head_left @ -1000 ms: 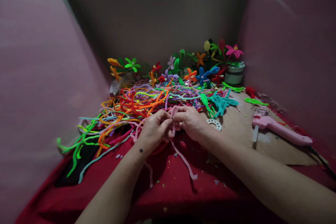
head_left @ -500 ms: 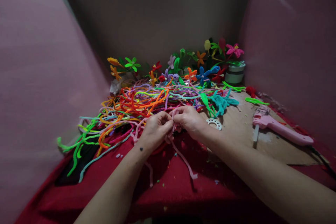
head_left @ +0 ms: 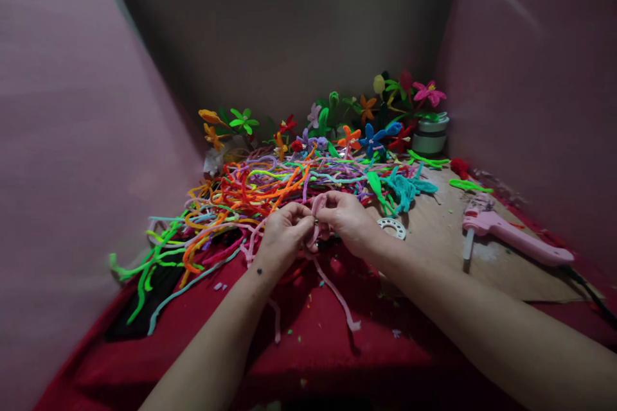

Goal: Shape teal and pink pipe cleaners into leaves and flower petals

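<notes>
Both hands meet just in front of a tangled heap of coloured pipe cleaners (head_left: 270, 183). Between them is a pink pipe cleaner (head_left: 317, 205), bent into a narrow loop that stands up at the fingertips. My left hand (head_left: 288, 234) pinches the lower part of that loop. With thumb and fingers closed, my right hand (head_left: 346, 218) grips its upper right side. A pale pink strand (head_left: 340, 298) trails down from below the hands onto the red cloth; whether it belongs to the loop is hidden by the fingers.
A pink glue gun (head_left: 515, 234) lies on cardboard (head_left: 434, 270) at right, its cord running off right. Near my right wrist is a white ring with holes (head_left: 393, 227). Pipe-cleaner flowers (head_left: 371, 140) and a striped pot (head_left: 430, 135) stand behind. A dark flat object (head_left: 139, 308) lies left.
The pink loop between my fingertips has turned and shows wider now. My hands stay in nearly the same place, and the view has shifted slightly.
</notes>
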